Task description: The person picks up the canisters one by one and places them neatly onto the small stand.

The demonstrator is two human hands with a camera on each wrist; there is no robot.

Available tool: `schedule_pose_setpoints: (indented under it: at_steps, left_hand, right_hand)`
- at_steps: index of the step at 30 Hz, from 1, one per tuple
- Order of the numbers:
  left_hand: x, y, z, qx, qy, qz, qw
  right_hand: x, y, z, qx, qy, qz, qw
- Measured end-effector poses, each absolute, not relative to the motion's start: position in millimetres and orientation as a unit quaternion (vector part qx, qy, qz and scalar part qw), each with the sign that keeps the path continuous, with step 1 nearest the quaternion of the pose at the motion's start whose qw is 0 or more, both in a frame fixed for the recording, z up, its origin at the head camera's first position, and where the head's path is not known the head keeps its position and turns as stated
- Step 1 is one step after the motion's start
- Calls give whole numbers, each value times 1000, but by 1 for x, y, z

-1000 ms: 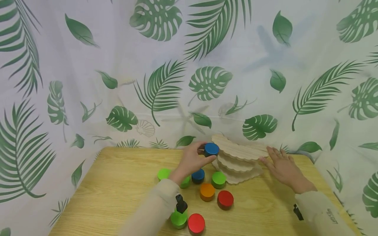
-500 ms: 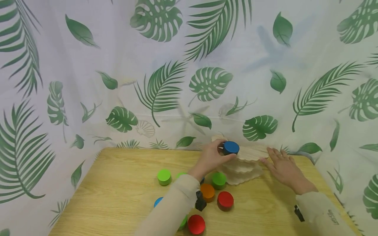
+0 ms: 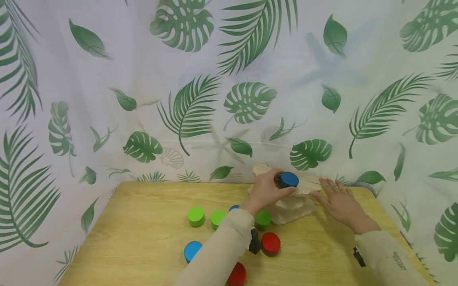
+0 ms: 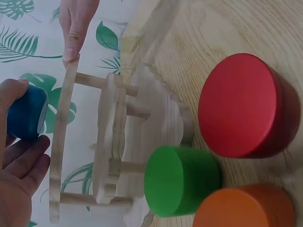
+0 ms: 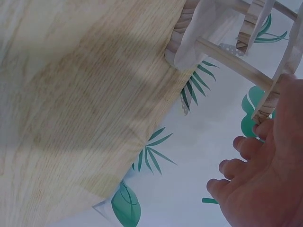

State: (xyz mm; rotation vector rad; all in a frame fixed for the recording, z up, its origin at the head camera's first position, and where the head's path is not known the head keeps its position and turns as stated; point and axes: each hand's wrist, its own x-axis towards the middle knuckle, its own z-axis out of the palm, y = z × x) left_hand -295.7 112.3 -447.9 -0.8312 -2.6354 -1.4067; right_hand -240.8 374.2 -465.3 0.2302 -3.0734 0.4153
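Observation:
Between its thumb and fingers, my left hand (image 3: 266, 190) holds a dark blue round block (image 3: 289, 180). That block is over the top tier of a pale wooden three-tier stand (image 3: 293, 212) with wavy edges; in the left wrist view a gap shows between the block (image 4: 27, 112) and the top board (image 4: 59, 156). My right hand (image 3: 341, 204) pinches the right end of this top tier, thumb on one side and forefinger on the other, its other fingers loosely spread. The stand's left part is partly hidden behind my left hand.
Several round blocks stand on the wooden table (image 3: 143, 230): green (image 3: 196, 216), red (image 3: 270, 243) and light blue (image 3: 193, 251). A green block (image 4: 182, 182) and an orange block (image 4: 246, 208) are close before the stand. A leaf-print curtain (image 3: 200, 159) hangs right behind it.
My left hand has moved right with the blue block, from the stand's left end to over the middle of its top tier. The right hand keeps its place at the tier's end.

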Motion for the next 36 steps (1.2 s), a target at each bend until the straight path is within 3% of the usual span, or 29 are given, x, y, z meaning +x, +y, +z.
schedule_pose_setpoints:
  at_steps: [19,36]
  left_hand:
    - [-302,163,-444,-284,-869,-404,20]
    - [-305,174,-448,-245,-885,-396,21]
  right_hand:
    - [-241,373,-467,69,-988,137,15]
    - [-238,375,-468,70,-987,140,20]
